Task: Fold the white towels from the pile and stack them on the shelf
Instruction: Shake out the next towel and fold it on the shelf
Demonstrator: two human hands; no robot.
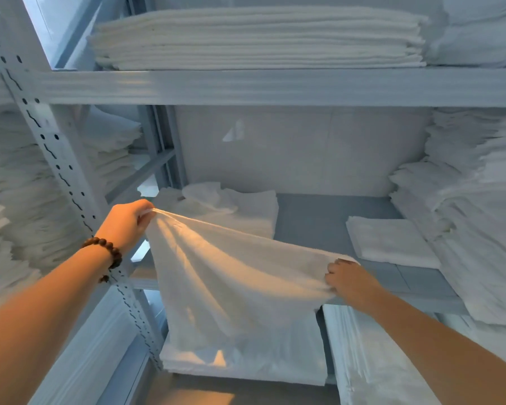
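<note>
The left forearm (41,302) and the right forearm (438,343) are both bare down to the wrist. Around the wrist of the left hand (127,222) sits a bracelet (110,247) of round, dark brown beads, wood-like and closely strung, with a small extra bead hanging below it.

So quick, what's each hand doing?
Left hand: fingers pinching the towel at its top corner.
Right hand: gripping the towel's other corner.
</note>
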